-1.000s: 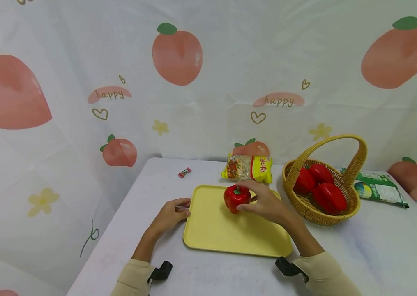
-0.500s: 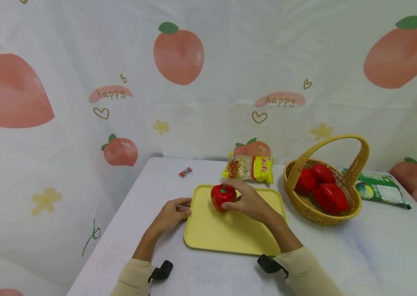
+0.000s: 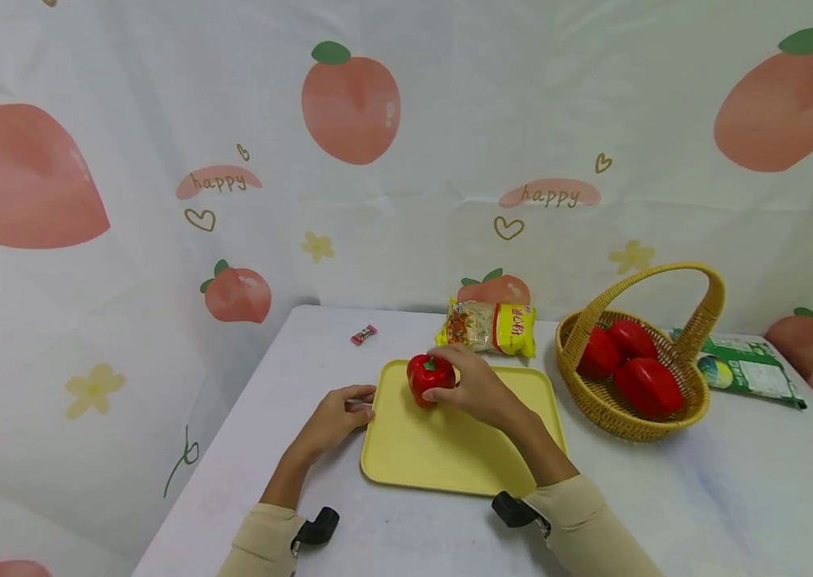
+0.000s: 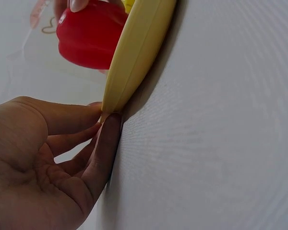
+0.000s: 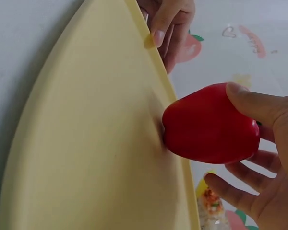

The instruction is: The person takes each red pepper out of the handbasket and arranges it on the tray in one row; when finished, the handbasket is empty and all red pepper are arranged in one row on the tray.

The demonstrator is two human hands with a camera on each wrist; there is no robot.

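A glossy red bell pepper [image 3: 430, 380] with a green stem is at the back left of the yellow tray [image 3: 442, 457]. My right hand [image 3: 476, 388] holds it, thumb on one side and fingers on the other. In the right wrist view the pepper [image 5: 211, 125] has its base at the tray surface, over a shadow; whether it bears its full weight there I cannot tell. My left hand [image 3: 331, 418] grips the tray's left edge. The left wrist view has its thumb and fingertips pinching the rim [image 4: 129, 62], which lies low against the white tabletop.
A wicker basket [image 3: 604, 412] with a tall handle holds red bell peppers [image 3: 647, 388] at the right. Behind it lies a green packet [image 3: 752, 367]. The yellow food bag [image 3: 490, 327] sits behind the tray, and a small wrapped candy [image 3: 364, 334] lies at back left.
My right hand has carried the bell pepper leftward across the tray, from near its middle to the back left. The left hand has stayed on the tray's edge.
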